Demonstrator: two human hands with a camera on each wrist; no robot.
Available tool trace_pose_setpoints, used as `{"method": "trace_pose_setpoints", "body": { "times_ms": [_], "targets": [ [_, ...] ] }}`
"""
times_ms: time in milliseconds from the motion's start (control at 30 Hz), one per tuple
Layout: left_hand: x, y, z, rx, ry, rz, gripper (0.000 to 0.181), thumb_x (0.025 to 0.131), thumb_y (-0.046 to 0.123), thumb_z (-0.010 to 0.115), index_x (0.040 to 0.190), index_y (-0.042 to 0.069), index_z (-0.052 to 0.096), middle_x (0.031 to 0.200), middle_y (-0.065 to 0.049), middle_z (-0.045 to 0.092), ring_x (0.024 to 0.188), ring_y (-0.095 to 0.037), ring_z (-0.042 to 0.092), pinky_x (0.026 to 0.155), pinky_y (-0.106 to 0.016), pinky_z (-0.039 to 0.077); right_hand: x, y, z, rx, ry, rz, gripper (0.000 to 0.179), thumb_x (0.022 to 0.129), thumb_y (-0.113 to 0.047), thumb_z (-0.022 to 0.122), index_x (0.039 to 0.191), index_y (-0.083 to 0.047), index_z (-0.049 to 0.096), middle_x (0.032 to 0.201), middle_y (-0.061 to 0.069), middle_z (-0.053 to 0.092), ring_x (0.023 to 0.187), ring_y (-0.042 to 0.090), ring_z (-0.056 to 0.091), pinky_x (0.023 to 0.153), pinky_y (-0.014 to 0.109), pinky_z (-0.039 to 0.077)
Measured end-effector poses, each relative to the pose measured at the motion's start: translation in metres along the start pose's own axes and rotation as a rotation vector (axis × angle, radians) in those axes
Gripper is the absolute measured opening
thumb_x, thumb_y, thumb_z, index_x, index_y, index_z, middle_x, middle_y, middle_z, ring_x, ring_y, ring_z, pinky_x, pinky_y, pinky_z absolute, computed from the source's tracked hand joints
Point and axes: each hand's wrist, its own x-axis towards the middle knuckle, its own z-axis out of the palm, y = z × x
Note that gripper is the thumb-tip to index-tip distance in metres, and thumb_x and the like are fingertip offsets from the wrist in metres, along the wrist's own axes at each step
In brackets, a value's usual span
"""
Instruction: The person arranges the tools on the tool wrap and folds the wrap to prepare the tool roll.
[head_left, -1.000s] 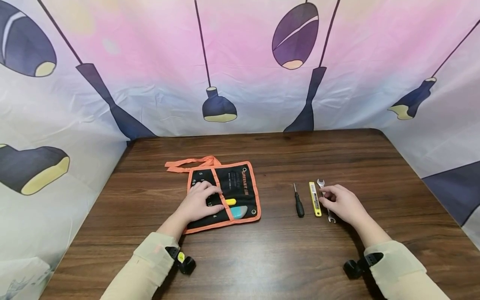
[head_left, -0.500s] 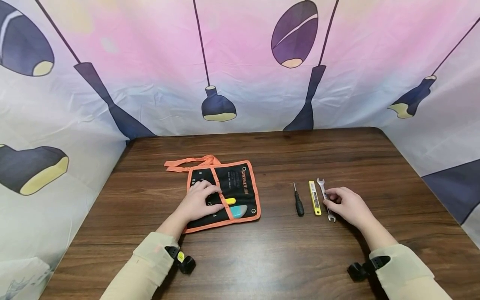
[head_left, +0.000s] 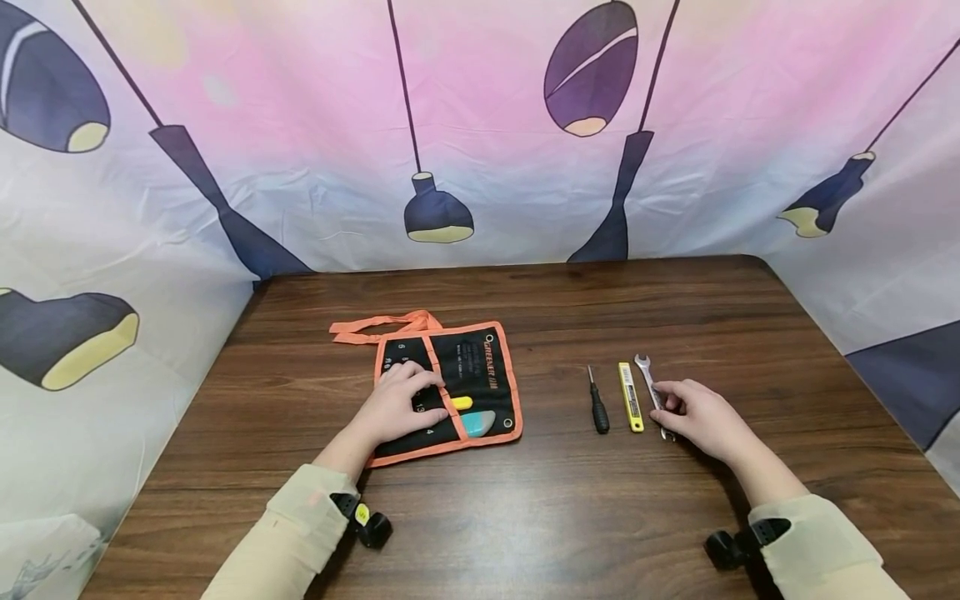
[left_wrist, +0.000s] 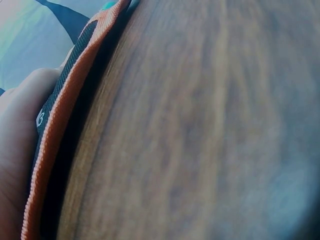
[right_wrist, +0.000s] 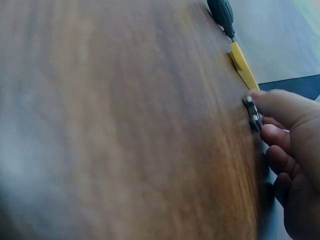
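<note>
A black tool pouch with orange trim [head_left: 480, 358] lies on the table at centre left. My left hand [head_left: 393, 404] rests on its pocket side, thumb and fingers apart. From its pockets show a yellow piece [head_left: 461, 403] and a teal and grey tool end [head_left: 477, 424]. In the left wrist view the orange edge [left_wrist: 65, 107] runs beside the hand. My right hand [head_left: 697, 417] pinches a silver open-end wrench [head_left: 649, 383] by its lower half, between thumb and fingers. The right wrist view shows the wrench end [right_wrist: 252, 115] edge-on at the thumb tip.
Left of the wrench lie a flat yellow strip with a label [head_left: 630, 398] and a black-handled screwdriver [head_left: 598, 408]. Orange straps [head_left: 386, 325] trail from the pouch's far edge. A printed cloth [head_left: 495, 150] hangs behind the brown wooden table [head_left: 525, 517].
My right hand has shifted slightly right and toward me along the wrench, and now grips it lower. The wrench has turned slightly onto its edge. The left hand and pouch stay put.
</note>
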Motion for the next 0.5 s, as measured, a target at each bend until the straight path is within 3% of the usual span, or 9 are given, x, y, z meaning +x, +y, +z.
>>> {"method": "trace_pose_setpoints", "body": {
  "times_ms": [200, 400, 500],
  "targets": [
    [0.0013, 0.0000, 0.0005, 0.003, -0.002, 0.006, 0.036, 0.078, 0.043, 0.071, 0.108, 0.025, 0.065, 0.102, 0.003, 0.051, 0.093, -0.017, 0.042, 0.080, -0.040, 0.035, -0.0010, 0.0014, -0.0025, -0.021, -0.002, 0.027, 0.036, 0.085, -0.018, 0.067, 0.115, 0.003, 0.062, 0.083, 0.000, 0.055, 0.071, 0.013, 0.049, 0.065, 0.036, 0.041],
    [0.0015, 0.0013, -0.0005, 0.005, 0.002, 0.012, 0.035, 0.077, 0.042, 0.072, 0.107, 0.024, 0.065, 0.101, 0.003, 0.051, 0.093, -0.017, 0.042, 0.080, -0.040, 0.035, 0.0024, 0.0017, -0.0084, -0.023, -0.119, 0.056, 0.054, 0.084, -0.027, 0.070, 0.125, 0.004, 0.055, 0.087, 0.004, 0.055, 0.075, 0.016, 0.049, 0.067, 0.037, 0.041],
    [0.0015, 0.0012, -0.0003, 0.011, 0.004, 0.014, 0.035, 0.077, 0.042, 0.072, 0.106, 0.024, 0.065, 0.101, 0.003, 0.051, 0.092, -0.017, 0.042, 0.079, -0.040, 0.035, 0.0054, 0.0020, -0.0102, -0.036, -0.144, 0.067, 0.054, 0.085, -0.026, 0.069, 0.127, 0.004, 0.052, 0.084, 0.003, 0.055, 0.074, 0.016, 0.050, 0.066, 0.037, 0.041]
  ]
}}
